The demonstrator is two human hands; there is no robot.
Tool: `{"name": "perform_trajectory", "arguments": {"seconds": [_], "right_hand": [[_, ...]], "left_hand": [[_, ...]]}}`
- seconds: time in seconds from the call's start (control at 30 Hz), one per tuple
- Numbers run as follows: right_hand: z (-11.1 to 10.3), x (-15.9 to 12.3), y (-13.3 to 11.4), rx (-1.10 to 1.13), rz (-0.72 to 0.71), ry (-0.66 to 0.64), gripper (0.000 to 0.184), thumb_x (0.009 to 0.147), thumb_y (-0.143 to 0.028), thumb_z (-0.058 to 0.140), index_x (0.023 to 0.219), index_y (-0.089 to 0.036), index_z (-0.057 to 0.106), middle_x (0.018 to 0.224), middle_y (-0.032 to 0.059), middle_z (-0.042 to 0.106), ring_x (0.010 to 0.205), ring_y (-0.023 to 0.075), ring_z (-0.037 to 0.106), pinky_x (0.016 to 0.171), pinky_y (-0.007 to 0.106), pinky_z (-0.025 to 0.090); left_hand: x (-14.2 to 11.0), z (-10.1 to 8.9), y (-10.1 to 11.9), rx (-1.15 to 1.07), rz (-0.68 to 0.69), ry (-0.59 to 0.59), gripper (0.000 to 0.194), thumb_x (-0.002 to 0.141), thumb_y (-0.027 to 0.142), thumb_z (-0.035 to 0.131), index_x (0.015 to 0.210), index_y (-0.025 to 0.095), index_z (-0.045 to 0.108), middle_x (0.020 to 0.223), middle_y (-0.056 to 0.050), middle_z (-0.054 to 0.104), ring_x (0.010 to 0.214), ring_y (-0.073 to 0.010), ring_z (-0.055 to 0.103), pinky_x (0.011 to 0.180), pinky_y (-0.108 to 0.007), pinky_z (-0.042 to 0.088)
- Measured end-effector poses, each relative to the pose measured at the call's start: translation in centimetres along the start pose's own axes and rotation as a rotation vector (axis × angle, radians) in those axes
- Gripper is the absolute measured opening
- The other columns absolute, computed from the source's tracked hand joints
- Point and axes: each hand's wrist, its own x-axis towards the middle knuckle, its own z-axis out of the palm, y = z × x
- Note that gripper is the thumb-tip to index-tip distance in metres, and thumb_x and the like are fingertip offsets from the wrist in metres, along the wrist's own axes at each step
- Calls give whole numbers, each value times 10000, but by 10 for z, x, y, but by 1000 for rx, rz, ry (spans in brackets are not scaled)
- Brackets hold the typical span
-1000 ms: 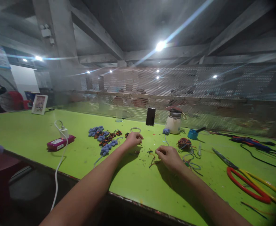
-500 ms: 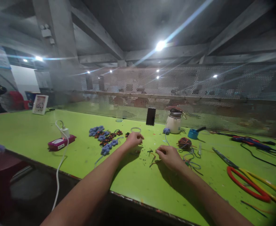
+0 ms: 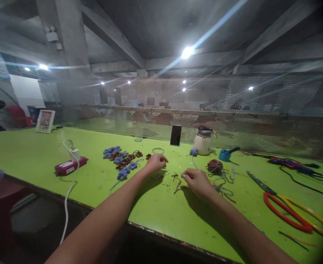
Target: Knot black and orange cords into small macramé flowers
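Observation:
My left hand (image 3: 156, 164) is over the green table (image 3: 150, 209) with its fingers curled together. To its right, my right hand (image 3: 196, 180) is closed in a pinch, fingertips pointing left. Whatever either hand holds, if anything, is too small or hidden to make out. Short yarn scraps (image 3: 177, 186) lie on the tabletop between the two hands. Just behind my left hand is a thin ring (image 3: 158, 150). Blue crocheted flowers (image 3: 123, 173) and dark-and-orange ones (image 3: 128, 160) lie left of it. Right of my right hand sits a dark-and-orange yarn ball (image 3: 214, 166) among loose strands.
Large scissors (image 3: 284, 212) with red and yellow handles lie at right. Toward the back stand a phone (image 3: 175, 135), a pale jug (image 3: 202, 143) and a blue pot (image 3: 224, 155). A purple power strip (image 3: 68, 167) with a white cable lies at left. A perforated screen (image 3: 161, 95) borders the table.
The whole view has shifted very slightly. Both hands keep nearly the same place and closed shape, and nothing on the table has visibly moved.

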Motion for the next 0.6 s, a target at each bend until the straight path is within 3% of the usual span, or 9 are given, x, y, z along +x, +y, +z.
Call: {"name": "perform_trajectory", "arguments": {"seconds": [0.2, 0.6], "right_hand": [[-1, 3, 4, 2, 51, 39, 236, 761, -260, 489, 682, -159, 687, 616, 44, 647, 586, 153, 537, 562, 241, 357], [-11, 15, 22, 152, 251, 182, 231, 729, -267, 499, 635, -114, 644, 493, 32, 594, 458, 124, 517, 496, 227, 393]], "left_hand": [[1, 1, -1, -32, 38, 76, 170, 760, 158, 560, 885, 100, 659, 674, -38, 646, 636, -137, 612, 640, -257, 487], [-1, 0, 7, -52, 70, 73, 241, 669, 103, 542, 865, 104, 682, 646, -43, 657, 626, -148, 626, 644, -241, 495]]}}
